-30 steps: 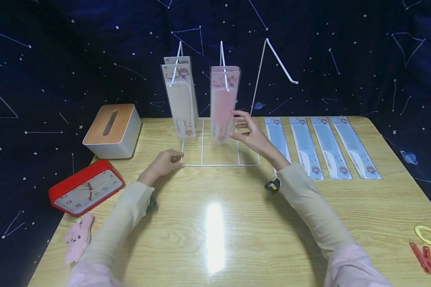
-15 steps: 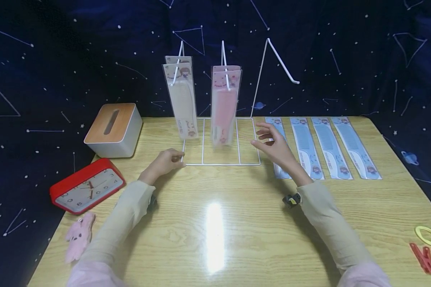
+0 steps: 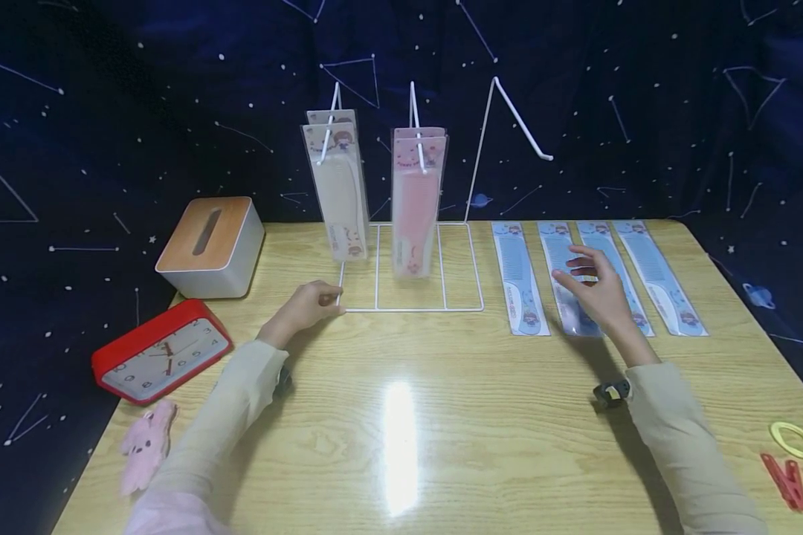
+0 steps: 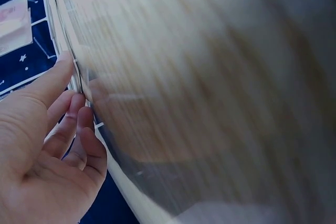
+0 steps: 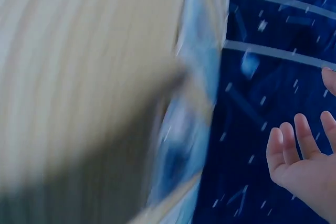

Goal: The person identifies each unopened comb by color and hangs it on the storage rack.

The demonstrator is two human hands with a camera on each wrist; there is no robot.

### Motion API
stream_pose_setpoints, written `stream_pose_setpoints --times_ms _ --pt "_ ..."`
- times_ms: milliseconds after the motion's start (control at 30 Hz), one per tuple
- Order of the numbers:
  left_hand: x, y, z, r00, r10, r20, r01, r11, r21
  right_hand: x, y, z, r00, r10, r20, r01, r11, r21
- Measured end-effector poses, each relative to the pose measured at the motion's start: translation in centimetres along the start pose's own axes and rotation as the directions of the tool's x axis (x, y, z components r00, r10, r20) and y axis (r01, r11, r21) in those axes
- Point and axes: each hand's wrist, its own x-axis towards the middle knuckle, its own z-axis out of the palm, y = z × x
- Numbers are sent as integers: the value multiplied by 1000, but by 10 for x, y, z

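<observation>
While left hand (image 3: 305,303) pinches front corner of wire rack (image 3: 411,306), cream and pink combs are hung; four blue combs (image 3: 595,275) are left flat beneath right hand (image 3: 595,286), fingers spread, nothing gripped.

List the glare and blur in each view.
Head view: sharp, with a white glare streak on the table. Left wrist view: table smeared, left hand fairly clear. Right wrist view: heavy motion blur; only the right hand is readable.
</observation>
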Motion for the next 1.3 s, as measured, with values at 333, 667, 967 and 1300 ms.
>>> stream_pose_setpoints --times_ms 333,667,967,1300 --pt "1 -3 1 1000 -2 -2 2 1000 -5 8 60 -52 986 120 -118 -143 967 -209" --pt "0 -4 2 1000 1 1 -1 1000 -25 12 106 -95 949 315 -27 -302 877 -374" --pt "1 -6 3 1000 -16 5 16 1000 -25 10 124 -112 907 421 1 -369 795 -482" --pt "1 -4 1 1000 -28 9 28 999 -39 17 121 -112 876 480 -33 -438 766 -471"
